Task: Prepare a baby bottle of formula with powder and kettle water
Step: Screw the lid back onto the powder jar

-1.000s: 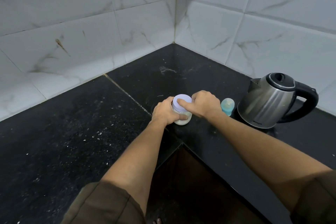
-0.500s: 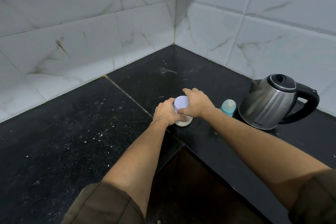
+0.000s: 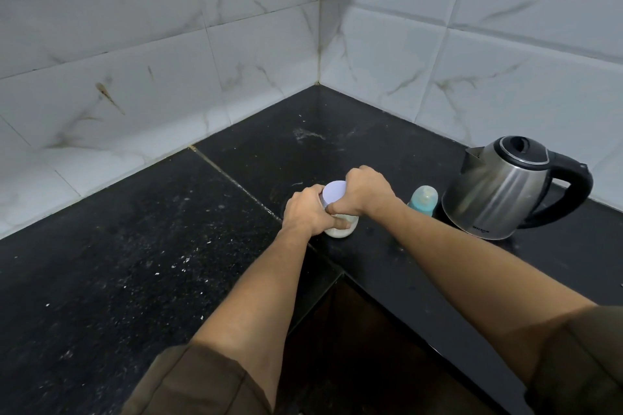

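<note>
A small clear jar of white powder (image 3: 342,230) stands on the black countertop (image 3: 135,263) near the inner corner edge. My left hand (image 3: 308,210) grips the jar's body from the left. Its pale lilac lid (image 3: 333,195) is tilted, and my right hand (image 3: 367,192) grips the lid from the right with curled fingers. Just right of my hands stands a teal baby bottle (image 3: 423,200) with its teat on. A steel electric kettle (image 3: 505,189) with a black handle sits further right, lid down.
White marble-look tiled walls (image 3: 168,77) meet in a corner behind the counter. The counter is L-shaped, with a dark recess (image 3: 354,347) below its inner edge between my forearms. White specks lie scattered on the left slab.
My right hand has turned on the lid, its knuckles swinging away from me. The lid now sits tilted on the jar. My left hand has kept its hold on the jar.
</note>
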A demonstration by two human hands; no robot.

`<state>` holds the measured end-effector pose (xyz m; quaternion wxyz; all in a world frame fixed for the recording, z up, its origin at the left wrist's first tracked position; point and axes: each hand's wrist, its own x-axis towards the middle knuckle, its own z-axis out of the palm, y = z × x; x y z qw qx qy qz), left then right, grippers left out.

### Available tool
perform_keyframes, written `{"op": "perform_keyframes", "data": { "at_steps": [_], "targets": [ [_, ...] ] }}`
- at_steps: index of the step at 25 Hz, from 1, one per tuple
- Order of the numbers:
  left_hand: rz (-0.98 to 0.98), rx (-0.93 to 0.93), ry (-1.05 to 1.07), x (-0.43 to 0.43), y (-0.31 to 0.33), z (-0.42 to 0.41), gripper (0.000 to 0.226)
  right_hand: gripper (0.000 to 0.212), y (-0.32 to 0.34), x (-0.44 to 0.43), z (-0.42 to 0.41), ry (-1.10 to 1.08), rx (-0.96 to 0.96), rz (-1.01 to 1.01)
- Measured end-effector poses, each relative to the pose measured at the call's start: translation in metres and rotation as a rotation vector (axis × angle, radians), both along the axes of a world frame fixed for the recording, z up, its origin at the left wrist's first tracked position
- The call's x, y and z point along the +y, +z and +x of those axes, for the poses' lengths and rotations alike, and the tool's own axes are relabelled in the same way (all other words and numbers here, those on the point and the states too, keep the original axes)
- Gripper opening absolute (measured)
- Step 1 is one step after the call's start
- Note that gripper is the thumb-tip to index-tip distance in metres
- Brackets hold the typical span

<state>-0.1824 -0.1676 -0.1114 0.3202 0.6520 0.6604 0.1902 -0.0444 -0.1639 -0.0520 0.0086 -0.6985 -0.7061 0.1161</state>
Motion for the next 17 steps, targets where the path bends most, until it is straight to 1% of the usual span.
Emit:
{"op": "perform_keyframes", "data": {
  "at_steps": [3,6,7,10,11,14,17],
  "targets": [
    [0.012,0.017,-0.016,0.002,0.001,0.0,0.082,0.047,-0.002,-0.004,-0.005,-0.066,0.032,0.053],
    [-0.01,0.01,-0.035,0.006,-0.002,-0.001,0.081,0.05,-0.003,-0.006,-0.005,-0.08,0.062,0.041],
    [-0.018,-0.009,-0.048,0.008,0.0,0.0,0.088,0.051,-0.002,-0.005,-0.003,-0.087,0.075,0.033],
    [-0.015,-0.082,-0.098,0.023,0.012,0.014,0.125,0.053,0.013,0.008,0.012,-0.154,0.097,0.074],
    [-0.013,-0.102,-0.125,0.03,0.018,0.022,0.133,0.053,0.02,0.015,0.02,-0.193,0.104,0.091],
    [0.019,-0.101,-0.214,0.051,0.033,0.047,0.137,0.054,0.037,0.037,0.056,-0.32,0.097,0.104],
    [0.056,-0.07,-0.258,0.071,0.038,0.063,0.132,0.055,0.041,0.052,0.096,-0.425,0.066,0.064]
  ]
}}
